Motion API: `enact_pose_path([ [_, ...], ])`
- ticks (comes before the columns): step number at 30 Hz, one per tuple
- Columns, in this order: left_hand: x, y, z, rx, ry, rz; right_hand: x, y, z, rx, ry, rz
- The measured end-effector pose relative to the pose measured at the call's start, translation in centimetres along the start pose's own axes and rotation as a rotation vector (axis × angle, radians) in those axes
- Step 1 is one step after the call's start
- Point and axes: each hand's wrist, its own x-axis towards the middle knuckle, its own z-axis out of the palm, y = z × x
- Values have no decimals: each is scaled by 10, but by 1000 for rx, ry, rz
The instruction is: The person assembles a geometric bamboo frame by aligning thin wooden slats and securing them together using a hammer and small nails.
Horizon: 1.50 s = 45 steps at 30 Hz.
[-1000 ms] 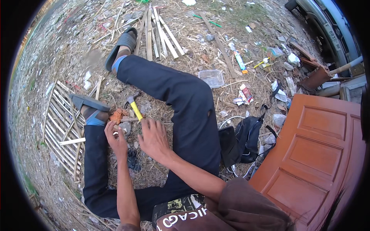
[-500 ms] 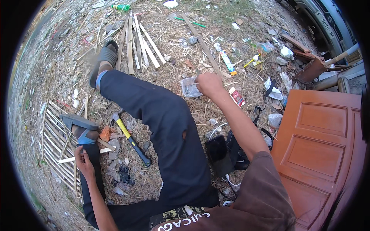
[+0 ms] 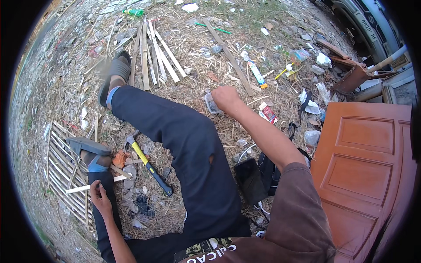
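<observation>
My right hand (image 3: 226, 99) is closed in a fist over the right side of a small clear plastic box (image 3: 211, 105) on the ground. Whatever its fingers hold is hidden. At the lower left, my left hand (image 3: 101, 202) is by my shin with thumb and fingers drawn together; anything between them is too small to make out. A pale wooden slat (image 3: 78, 189) passes beside those fingertips and across my leg, over a panel of thin slats (image 3: 66, 168). Between my legs lies a hammer (image 3: 150, 164) with a yellow and black handle.
Loose wooden strips (image 3: 153, 55) fan out beyond my far foot, and a longer plank (image 3: 229, 57) lies right of them. A black phone-like device (image 3: 251, 180) with a white cable is beside my thigh. An orange-brown panelled door (image 3: 359, 171) fills the right.
My right hand has moved left and covers more of the plastic box. The left hand has shifted slightly toward me and stays beside the slat. The view has tilted a little.
</observation>
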Motion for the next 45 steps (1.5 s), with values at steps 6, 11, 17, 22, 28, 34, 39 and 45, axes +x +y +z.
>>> enact_pose_path([
  [6, 0, -5, -2, -12, -1, -8, 2, -1, -2, 241, -25, 86],
  [11, -1, -7, 0, -19, -3, 7, -3, -6, -10, 265, -105, 136],
  [17, -5, -1, 0, 9, 14, 8, -1, -20, -15, 261, -143, 264],
  [22, -8, 9, 3, 11, 15, 3, -1, -21, -11, 314, -135, 329],
  [28, -9, -1, 6, -53, 3, 31, 17, 17, 9, 453, -252, 261],
  [34, -10, 1, -2, -21, -11, 61, 6, -3, -2, 367, -208, 283],
  [39, -8, 1, -1, -29, -14, 60, 2, -16, -5, 251, -149, 346],
  [45, -9, 9, 6, -29, -17, 118, 1, -14, -14, 247, -186, 286],
])
